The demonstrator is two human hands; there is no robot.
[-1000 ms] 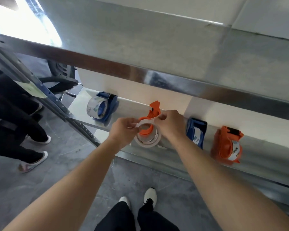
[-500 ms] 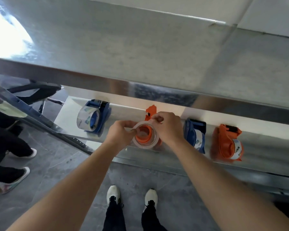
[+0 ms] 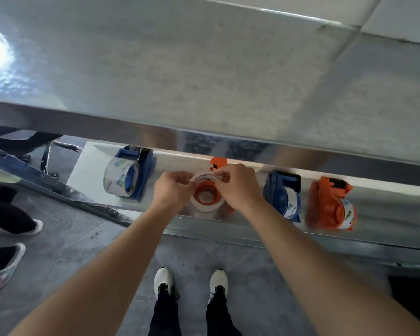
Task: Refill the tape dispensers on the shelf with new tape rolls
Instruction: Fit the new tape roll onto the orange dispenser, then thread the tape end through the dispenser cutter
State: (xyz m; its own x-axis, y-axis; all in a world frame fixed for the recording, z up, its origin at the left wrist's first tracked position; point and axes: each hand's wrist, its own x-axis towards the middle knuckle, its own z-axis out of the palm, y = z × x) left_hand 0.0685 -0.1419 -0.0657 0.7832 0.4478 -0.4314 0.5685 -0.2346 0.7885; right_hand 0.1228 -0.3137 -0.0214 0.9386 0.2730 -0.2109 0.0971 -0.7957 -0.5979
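Near shelf (image 3: 388, 212) edge, left hand (image 3: 172, 191) and right hand (image 3: 239, 187) fingers pinch tape roll (image 3: 205, 208).

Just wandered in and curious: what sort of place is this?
Likely a stockroom or workshop: a bare metal shelf, a grey concrete-like floor, and tape dispensers lined up in a row.

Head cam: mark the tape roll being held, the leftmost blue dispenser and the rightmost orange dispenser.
tape roll (image 3: 204, 207), head view, lower white rim between the wrists.
leftmost blue dispenser (image 3: 146, 174), head view, blue side frame right of its roll.
rightmost orange dispenser (image 3: 325, 202), head view, orange side panel.
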